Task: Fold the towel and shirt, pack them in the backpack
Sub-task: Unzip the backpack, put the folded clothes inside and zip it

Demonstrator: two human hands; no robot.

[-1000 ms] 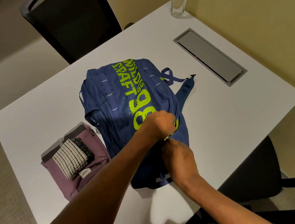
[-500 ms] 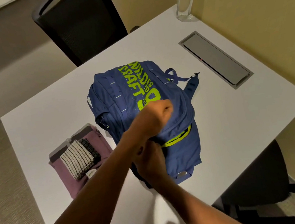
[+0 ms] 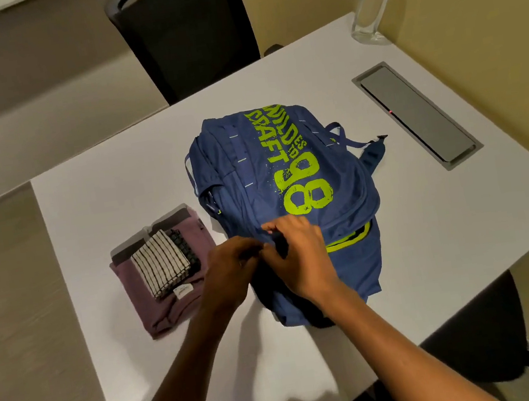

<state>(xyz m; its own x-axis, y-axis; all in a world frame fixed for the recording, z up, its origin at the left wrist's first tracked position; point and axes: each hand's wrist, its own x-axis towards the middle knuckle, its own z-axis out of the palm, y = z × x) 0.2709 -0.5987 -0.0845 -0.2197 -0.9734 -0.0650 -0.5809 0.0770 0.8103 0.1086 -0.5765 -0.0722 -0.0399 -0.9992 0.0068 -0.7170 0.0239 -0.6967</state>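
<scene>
A blue backpack (image 3: pixel 286 170) with neon green lettering lies flat in the middle of the white table (image 3: pixel 116 173). Both hands meet at its near left edge. My right hand (image 3: pixel 301 253) pinches a dark fold of the bag's fabric there. My left hand (image 3: pixel 231 266), slightly blurred, grips the same spot from the left. A folded purple shirt (image 3: pixel 163 313) lies to the left of the bag. A folded striped towel (image 3: pixel 163 265) rests on top of it. Neither hand touches shirt or towel.
A black chair (image 3: pixel 185 31) stands behind the table's far edge. A clear glass bottle (image 3: pixel 371 5) stands at the far right corner. A grey cable hatch (image 3: pixel 414 114) is set into the table on the right. Another black chair (image 3: pixel 482 356) sits at the near right.
Both hands have moved from the bag's near middle to its near left edge. My left arm no longer crosses over the right. The bag's lower flap has shifted.
</scene>
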